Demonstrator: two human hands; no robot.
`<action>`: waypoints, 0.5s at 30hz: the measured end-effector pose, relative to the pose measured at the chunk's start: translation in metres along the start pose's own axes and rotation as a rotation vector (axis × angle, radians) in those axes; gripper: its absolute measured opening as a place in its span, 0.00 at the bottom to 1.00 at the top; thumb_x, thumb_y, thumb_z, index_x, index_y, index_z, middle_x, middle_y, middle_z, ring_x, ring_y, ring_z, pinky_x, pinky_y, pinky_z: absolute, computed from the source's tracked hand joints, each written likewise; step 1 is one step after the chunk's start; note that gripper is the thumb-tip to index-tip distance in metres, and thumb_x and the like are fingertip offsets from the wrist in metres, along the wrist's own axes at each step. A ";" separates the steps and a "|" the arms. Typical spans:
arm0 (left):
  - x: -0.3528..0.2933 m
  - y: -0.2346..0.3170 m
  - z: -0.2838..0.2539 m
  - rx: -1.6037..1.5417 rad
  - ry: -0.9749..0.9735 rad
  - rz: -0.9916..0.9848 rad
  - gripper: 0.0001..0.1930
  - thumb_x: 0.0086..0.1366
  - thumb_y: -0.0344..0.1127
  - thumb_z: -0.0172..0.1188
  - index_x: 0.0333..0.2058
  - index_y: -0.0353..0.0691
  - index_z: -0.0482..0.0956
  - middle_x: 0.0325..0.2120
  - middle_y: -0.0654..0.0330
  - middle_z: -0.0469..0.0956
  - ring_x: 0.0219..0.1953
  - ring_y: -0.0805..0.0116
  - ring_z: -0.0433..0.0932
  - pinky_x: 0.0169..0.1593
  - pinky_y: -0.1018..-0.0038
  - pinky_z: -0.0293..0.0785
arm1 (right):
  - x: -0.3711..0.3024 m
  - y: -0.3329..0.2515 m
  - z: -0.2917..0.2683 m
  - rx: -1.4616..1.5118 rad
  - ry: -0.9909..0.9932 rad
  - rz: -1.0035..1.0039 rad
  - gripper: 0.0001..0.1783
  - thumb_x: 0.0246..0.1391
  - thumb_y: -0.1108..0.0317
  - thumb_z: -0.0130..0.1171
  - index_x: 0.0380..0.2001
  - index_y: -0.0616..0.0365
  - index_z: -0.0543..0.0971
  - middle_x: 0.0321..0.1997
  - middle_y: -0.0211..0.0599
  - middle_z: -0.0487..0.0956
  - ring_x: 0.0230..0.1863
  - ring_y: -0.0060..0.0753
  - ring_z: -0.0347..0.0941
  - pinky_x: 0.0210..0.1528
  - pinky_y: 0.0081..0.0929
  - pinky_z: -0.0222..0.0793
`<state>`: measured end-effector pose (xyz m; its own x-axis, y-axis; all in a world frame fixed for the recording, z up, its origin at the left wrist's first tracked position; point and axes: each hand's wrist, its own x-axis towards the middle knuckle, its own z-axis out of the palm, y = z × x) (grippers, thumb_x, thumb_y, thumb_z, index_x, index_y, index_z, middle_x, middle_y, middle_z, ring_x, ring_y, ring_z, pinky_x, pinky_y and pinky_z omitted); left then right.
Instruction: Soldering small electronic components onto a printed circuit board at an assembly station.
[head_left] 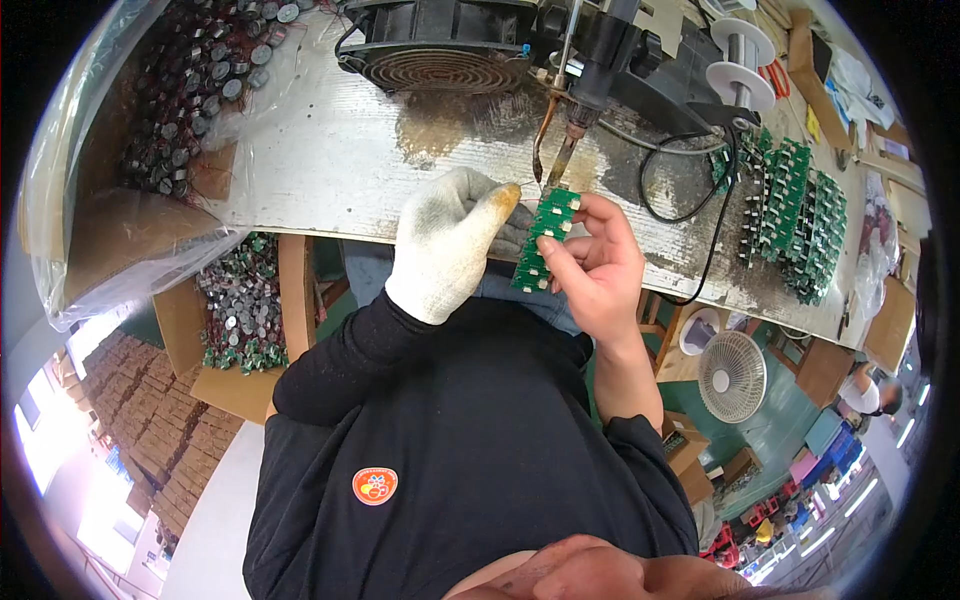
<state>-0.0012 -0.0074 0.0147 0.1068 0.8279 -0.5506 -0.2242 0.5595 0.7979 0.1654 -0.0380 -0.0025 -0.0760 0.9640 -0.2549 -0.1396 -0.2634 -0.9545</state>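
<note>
I have one green circuit board strip (543, 243) pinched in my bare right hand (597, 272), thumb along its near face and fingers wrapped behind, held just over the near edge of the tabletop (330, 160). My gloved left hand (446, 243) is curled beside it, its stained fingertip pressed to the strip's left edge; whether that grip pinches a strand of solder wire I cannot tell. I judge the step to be soldering the strip's top end, which sits right under the two tips of the fixed soldering iron (568, 140). The next move calls for a steady lift of that top pad onto the hot tip, with my fingers kept clear of it. Further out to the right lies a pile of like green boards (795, 215), too many and too stacked to count. Beyond the iron stand one dark round fan (440, 45) and one white spool (742, 58); on the left, a plastic-lined box of small round parts (195, 90), uncountable.
</note>
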 end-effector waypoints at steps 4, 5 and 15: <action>0.001 -0.002 -0.004 0.218 0.000 0.064 0.10 0.63 0.34 0.56 0.34 0.30 0.73 0.29 0.55 0.78 0.30 0.71 0.79 0.36 0.75 0.75 | -0.001 0.001 -0.001 0.034 -0.004 0.009 0.24 0.50 0.83 0.58 0.50 0.68 0.64 0.43 0.41 0.72 0.25 0.16 0.73 0.22 0.12 0.65; -0.001 -0.003 -0.004 0.120 -0.029 0.062 0.10 0.63 0.34 0.56 0.34 0.29 0.73 0.29 0.55 0.78 0.30 0.70 0.79 0.36 0.75 0.76 | -0.001 0.001 -0.001 0.041 -0.006 0.023 0.24 0.50 0.83 0.58 0.50 0.68 0.64 0.42 0.40 0.72 0.25 0.15 0.73 0.22 0.12 0.64; -0.002 -0.007 -0.003 0.036 -0.027 0.038 0.10 0.63 0.33 0.57 0.32 0.29 0.76 0.26 0.59 0.78 0.29 0.77 0.75 0.34 0.80 0.71 | -0.003 0.004 -0.003 0.030 -0.022 0.016 0.24 0.50 0.84 0.57 0.50 0.67 0.64 0.42 0.39 0.71 0.24 0.14 0.72 0.22 0.11 0.63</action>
<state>-0.0029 -0.0130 0.0099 0.1251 0.8491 -0.5132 -0.1932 0.5282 0.8268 0.1677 -0.0418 -0.0058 -0.1005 0.9586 -0.2665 -0.1679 -0.2803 -0.9451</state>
